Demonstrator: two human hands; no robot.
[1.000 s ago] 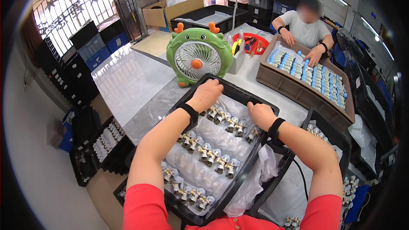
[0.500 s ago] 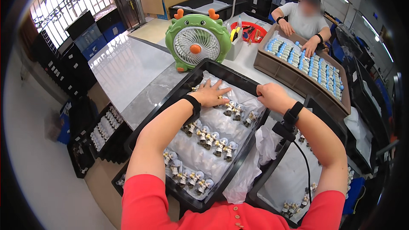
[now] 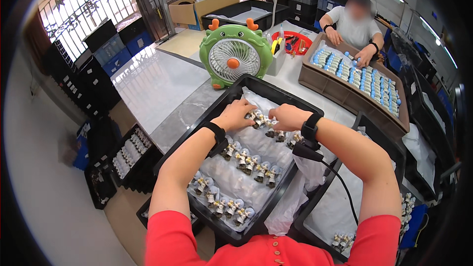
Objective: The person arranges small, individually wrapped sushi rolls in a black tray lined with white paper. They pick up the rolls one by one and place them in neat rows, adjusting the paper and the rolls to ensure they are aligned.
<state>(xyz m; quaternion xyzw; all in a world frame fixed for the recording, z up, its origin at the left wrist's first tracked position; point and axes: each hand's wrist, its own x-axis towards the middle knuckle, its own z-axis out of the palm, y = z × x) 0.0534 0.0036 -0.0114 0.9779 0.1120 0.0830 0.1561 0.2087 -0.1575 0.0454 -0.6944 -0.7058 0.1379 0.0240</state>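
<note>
In front of me a black tray [image 3: 261, 215] holds rows of small figurines [image 3: 250, 164] with pale blue hair, white tops and dark bases, lying on crinkled white plastic sheet [image 3: 229, 176]. At the far row my left hand [image 3: 235, 116] bends its fingers round the left-end figurine [image 3: 256, 116]. My right hand [image 3: 289, 117] comes in from the other side, its thumb and fingers curled on a figurine [image 3: 270, 130] in that same row. Part of each grip is hidden by the fingers. Both wrists carry black bands.
A green fan [image 3: 235, 54] stands just beyond the tray. Across the table a co-worker [image 3: 352, 27] handles blue-and-white pieces in a brown crate [image 3: 354, 91]. Another black tray [image 3: 308, 219] with figurines sits at my right. A red basket [image 3: 298, 43] of tools lies behind the fan.
My left hand has gone from spread flat on the sheet to curled at the far row. My right hand has left the tray's rim and come in to the figurines.
</note>
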